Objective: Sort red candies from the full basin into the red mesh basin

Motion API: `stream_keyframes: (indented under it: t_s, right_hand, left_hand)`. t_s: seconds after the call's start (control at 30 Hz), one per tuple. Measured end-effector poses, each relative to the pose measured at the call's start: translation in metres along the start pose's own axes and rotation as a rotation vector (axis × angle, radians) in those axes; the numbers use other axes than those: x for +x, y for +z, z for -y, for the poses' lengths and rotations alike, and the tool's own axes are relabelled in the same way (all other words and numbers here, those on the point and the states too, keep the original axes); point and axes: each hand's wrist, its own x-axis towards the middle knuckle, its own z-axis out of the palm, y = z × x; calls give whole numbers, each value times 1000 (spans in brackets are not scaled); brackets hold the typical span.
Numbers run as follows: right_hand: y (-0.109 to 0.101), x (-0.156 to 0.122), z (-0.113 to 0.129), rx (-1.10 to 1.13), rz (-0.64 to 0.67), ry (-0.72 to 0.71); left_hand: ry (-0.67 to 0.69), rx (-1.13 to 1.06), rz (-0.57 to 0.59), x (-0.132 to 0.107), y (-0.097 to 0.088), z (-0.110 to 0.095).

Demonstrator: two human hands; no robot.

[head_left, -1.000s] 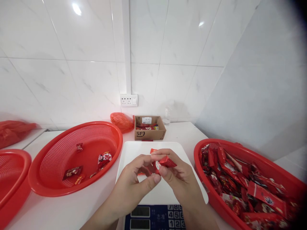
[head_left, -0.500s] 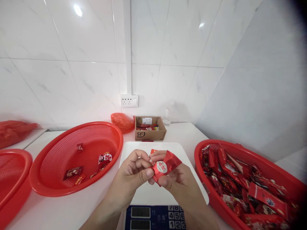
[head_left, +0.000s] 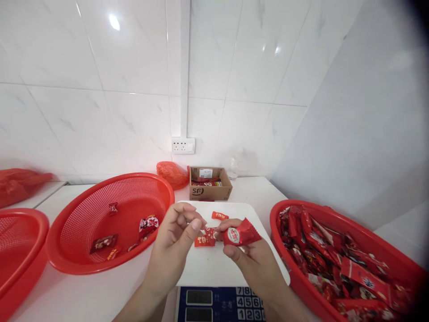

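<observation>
My right hand (head_left: pixel 250 257) pinches a red candy packet (head_left: pixel 241 234) with a round white label, held above the white scale platform (head_left: pixel 214 268). My left hand (head_left: pixel 174 239) hovers just left of it, fingers loosely curled and apart, holding nothing. On the platform lie a small red wrapped candy (head_left: pixel 204 240) between my hands and another (head_left: pixel 220 215) farther back.
A red mesh basket (head_left: pixel 83 259) on the left holds several candies. Another red basket (head_left: pixel 284 268) on the right is full of red packets. A third red basket (head_left: pixel 20 250) is at far left. A cardboard box (head_left: pixel 209 190), red bag (head_left: pixel 172 173) and wall socket (head_left: pixel 182 145) stand behind. The scale keypad (head_left: pixel 248 304) is below.
My left hand has let go of the packet and opened, moving slightly left. The right hand keeps the packet. A small candy now shows on the platform between my hands.
</observation>
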Motion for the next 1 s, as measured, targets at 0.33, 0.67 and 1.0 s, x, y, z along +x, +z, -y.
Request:
stream_keyframes:
  t_s: [0.33, 0.67, 1.0]
  right_hand:
    - [-6, -21, -23, -499, 107, 391]
    - [-58, -35, -42, -750, -75, 373]
    - [-167, -68, -70, -1051, 121, 739]
  left_hand:
    - [78, -79, -126, -4, -7, -9]
    - [83, -97, -111, -5, -8, -9]
    - [125, -136, -106, -4, -10, -11]
